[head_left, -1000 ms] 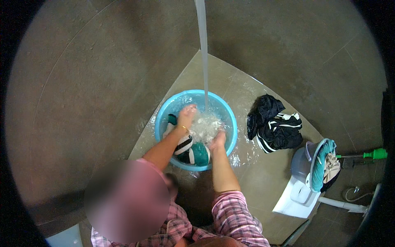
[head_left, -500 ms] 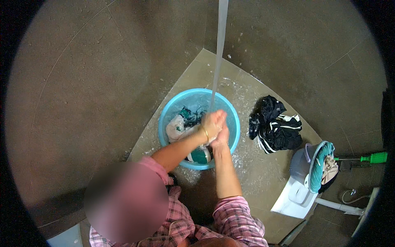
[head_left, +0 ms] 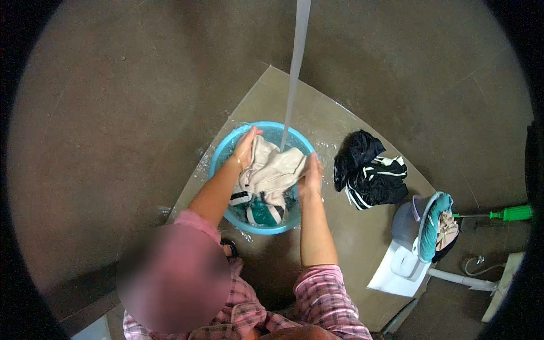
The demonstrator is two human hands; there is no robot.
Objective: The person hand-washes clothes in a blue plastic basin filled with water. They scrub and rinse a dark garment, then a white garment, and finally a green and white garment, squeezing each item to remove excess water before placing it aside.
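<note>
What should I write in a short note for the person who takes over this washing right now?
Left hand: grip on the beige cloth at the basin's far side.
Right hand: grip on the same cloth, near side.
The cloth is lifted over the blue basin, under the falling water stream.
A green striped garment lies in the basin.
Dark striped clothes lie piled on the wet floor to the right, not in the basin.
</note>
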